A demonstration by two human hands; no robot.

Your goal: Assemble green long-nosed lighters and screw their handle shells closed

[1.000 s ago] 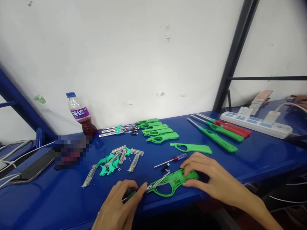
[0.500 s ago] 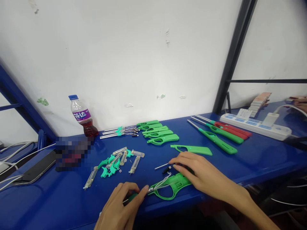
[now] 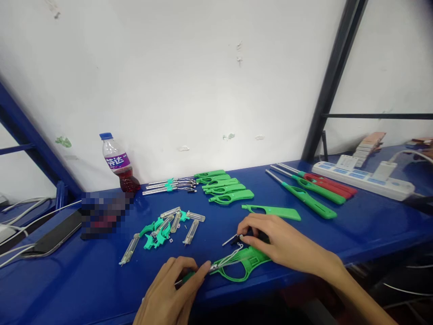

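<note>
My left hand [image 3: 172, 286] is closed around the metal tube of a lighter at the front edge, its thumb by the left end of an opened green lighter shell [image 3: 248, 266]. The shell lies inner side up. White wires [image 3: 232, 258] run from the tube across the shell to a small black igniter [image 3: 235, 240]. My right hand [image 3: 274, 237] pinches the igniter's end between thumb and fingertips, above the shell's right part. Beside the igniter shows a thin metal rod [image 3: 229, 240]; its other end is hidden under my right hand. Behind that hand lies another green shell half [image 3: 277, 212].
Clear fuel tanks [image 3: 191, 232] and teal triggers [image 3: 149, 241] lie left of centre. Farther back are wired metal tubes [image 3: 158, 190] and several green shells [image 3: 233, 196]. Lighters [image 3: 307, 202] and a power strip [image 3: 365, 178] are right; a bottle [image 3: 120, 164] and phone [image 3: 56, 234] left.
My right hand has shifted slightly left and its fingertips have closed on the igniter's end. My left hand keeps its hold on the tube. The view has moved a little.
</note>
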